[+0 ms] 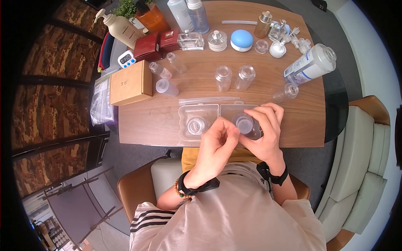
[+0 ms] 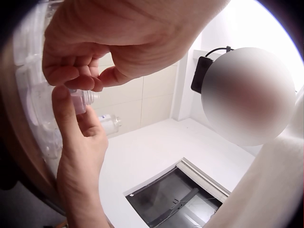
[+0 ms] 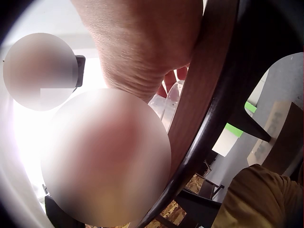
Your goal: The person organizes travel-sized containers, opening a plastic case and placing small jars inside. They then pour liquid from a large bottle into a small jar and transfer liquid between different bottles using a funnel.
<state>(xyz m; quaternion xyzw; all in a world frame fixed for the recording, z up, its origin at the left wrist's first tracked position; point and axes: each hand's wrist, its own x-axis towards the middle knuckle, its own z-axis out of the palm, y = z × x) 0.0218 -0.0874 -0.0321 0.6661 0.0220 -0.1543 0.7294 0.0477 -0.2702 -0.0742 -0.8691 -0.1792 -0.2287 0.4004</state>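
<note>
My right hand (image 1: 268, 129) holds a small translucent bottle (image 1: 245, 124) with its fingers and thumb around it. In the left wrist view the bottle's threaded neck (image 2: 90, 98) shows, without a cap. My left hand (image 1: 217, 144) pinches at the bottle's left side, its thumb and forefinger close to the right thumb; what lies between those fingertips is hidden. Beneath both hands lies an opened clear plastic case (image 1: 181, 119) with two halves. A clear round bottle (image 1: 196, 125) stands in its left half. The right wrist view shows mostly the back of the right hand (image 3: 142, 47).
Beyond the case lies a clear tapered tube (image 1: 205, 100). Two clear bottles (image 1: 223, 78) stand farther back; a clear bottle (image 1: 289, 92) and a large pump-less bottle (image 1: 312, 65) are to the right. A cardboard box (image 1: 130, 83) sits left, with several cosmetics behind, including a blue-lidded jar (image 1: 241, 39).
</note>
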